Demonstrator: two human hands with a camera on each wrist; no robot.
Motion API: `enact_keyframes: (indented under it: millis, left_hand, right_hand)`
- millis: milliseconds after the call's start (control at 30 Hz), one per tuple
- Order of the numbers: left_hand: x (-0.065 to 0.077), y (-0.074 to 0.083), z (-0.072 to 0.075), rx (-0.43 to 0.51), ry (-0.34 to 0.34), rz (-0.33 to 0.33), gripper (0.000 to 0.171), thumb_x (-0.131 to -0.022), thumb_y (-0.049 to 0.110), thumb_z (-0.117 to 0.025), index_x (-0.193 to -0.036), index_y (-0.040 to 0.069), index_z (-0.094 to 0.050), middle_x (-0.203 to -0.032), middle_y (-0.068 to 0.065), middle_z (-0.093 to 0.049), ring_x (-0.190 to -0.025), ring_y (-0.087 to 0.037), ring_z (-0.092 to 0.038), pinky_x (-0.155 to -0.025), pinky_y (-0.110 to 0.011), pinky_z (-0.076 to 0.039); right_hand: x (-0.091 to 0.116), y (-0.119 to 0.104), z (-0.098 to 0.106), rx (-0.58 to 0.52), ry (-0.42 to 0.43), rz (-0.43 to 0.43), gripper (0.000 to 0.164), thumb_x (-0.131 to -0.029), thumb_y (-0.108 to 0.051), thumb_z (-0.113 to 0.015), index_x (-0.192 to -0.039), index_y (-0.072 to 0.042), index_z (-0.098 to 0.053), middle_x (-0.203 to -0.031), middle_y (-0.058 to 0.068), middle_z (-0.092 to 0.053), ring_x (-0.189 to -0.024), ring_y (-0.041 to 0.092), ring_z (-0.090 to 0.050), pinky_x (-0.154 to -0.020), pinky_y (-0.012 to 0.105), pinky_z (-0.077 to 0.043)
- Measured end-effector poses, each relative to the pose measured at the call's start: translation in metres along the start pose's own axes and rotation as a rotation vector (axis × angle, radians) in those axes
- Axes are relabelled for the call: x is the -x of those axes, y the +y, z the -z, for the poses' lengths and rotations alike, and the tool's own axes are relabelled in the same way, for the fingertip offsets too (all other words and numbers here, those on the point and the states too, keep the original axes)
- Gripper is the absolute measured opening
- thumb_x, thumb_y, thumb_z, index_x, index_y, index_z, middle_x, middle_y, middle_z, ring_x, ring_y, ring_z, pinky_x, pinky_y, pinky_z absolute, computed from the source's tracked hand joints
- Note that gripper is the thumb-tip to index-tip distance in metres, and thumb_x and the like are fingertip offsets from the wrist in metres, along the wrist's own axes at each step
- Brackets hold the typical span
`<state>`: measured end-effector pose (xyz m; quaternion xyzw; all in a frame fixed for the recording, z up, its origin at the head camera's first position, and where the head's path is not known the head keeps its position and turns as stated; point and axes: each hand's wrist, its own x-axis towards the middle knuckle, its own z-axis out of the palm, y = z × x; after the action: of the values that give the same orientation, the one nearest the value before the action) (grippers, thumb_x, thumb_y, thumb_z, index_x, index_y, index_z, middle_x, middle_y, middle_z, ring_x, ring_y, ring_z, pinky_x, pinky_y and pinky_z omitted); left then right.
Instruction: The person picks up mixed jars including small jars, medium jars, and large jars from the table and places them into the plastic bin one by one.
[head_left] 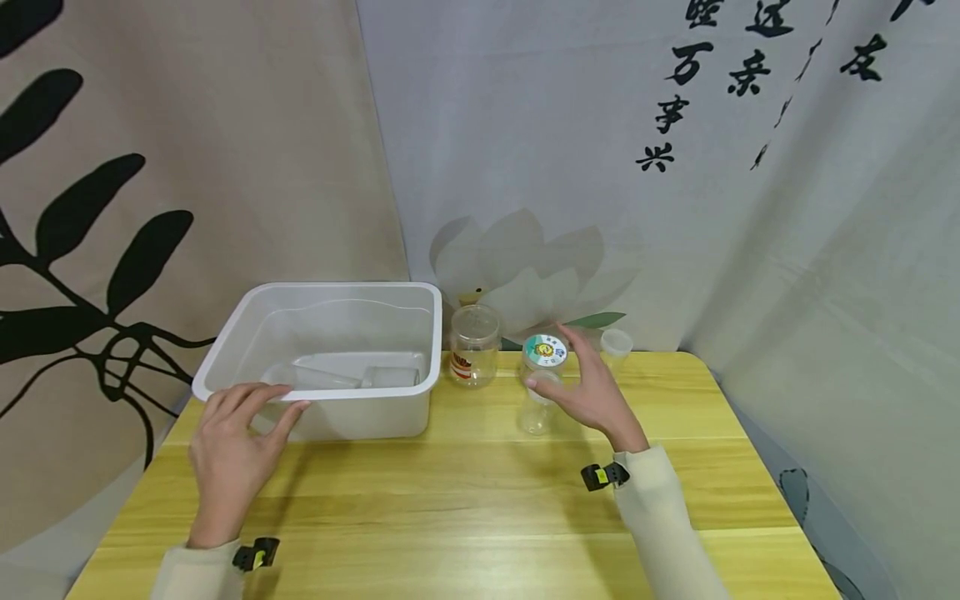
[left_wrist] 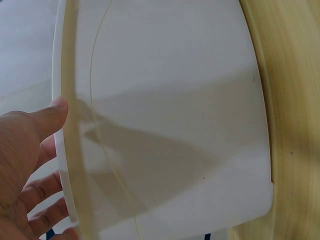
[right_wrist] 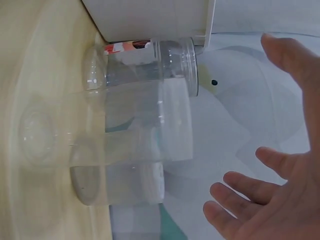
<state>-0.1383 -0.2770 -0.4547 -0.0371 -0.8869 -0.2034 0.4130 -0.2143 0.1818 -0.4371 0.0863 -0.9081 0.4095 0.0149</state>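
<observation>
My left hand (head_left: pixel 236 442) holds the near rim of a white plastic tub (head_left: pixel 360 417), fingers over the edge and thumb on the outer side. Two clear plastic containers (head_left: pixel 390 377) lie inside the tub. On the right, my right hand (head_left: pixel 588 392) hovers with spread fingers over a small clear jar with a white lid (head_left: pixel 536 417). In the right wrist view, a gap shows between that hand (right_wrist: pixel 280 185) and the jar's lid (right_wrist: pixel 176 120). Just behind stands a jar with a teal printed lid (head_left: pixel 545 350).
Between the tub and these jars stands a clear jar with a red label (head_left: pixel 476 346). Another small white-lidded jar (head_left: pixel 617 343) is at the back right. The wooden table (head_left: pixel 450 517) meets a printed cloth backdrop (head_left: pixel 525 150) along its rear edge.
</observation>
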Motion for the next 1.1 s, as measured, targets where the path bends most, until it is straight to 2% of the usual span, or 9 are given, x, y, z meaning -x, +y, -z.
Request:
enact_keyframes:
  millis: [233,500,1100]
  left_hand:
    - [0.000,-0.001,-0.001,-0.002,0.007,-0.010,0.038,-0.070,0.026,-0.095,-0.102,0.011,-0.080,-0.102,-0.012,-0.076,-0.095,-0.033,-0.063,-0.065,-0.031,-0.040]
    - [0.001,-0.001,-0.001,0.002,0.010,-0.013,0.038,-0.070,0.026,-0.095,-0.103,0.012,-0.080,-0.103,-0.012,-0.076,-0.096,-0.033,-0.063,-0.065,-0.033,-0.041]
    - [0.001,-0.001,-0.001,-0.004,0.004,0.003,0.036,-0.072,0.026,-0.094,-0.102,0.011,-0.080,-0.104,-0.012,-0.076,-0.097,-0.033,-0.062,-0.066,-0.032,-0.040]
  right_hand:
    - [0.007,0.015,-0.007,-0.026,0.009,-0.009,0.103,-0.083,-0.064,-0.077,-0.163,-0.032,-0.021,-0.167,0.009,-0.031,-0.152,0.037,-0.033,-0.115,0.068,-0.033]
    - [0.012,0.028,-0.019,-0.099,0.011,-0.004,0.101,-0.085,-0.054,-0.080,-0.163,-0.021,-0.025,-0.167,0.011,-0.032,-0.151,0.039,-0.034,-0.120,0.058,-0.034]
    - [0.023,0.045,-0.036,-0.193,0.004,-0.055,0.096,-0.087,-0.043,-0.081,-0.161,-0.016,-0.027,-0.160,0.011,-0.042,-0.147,0.040,-0.041,-0.119,0.058,-0.036]
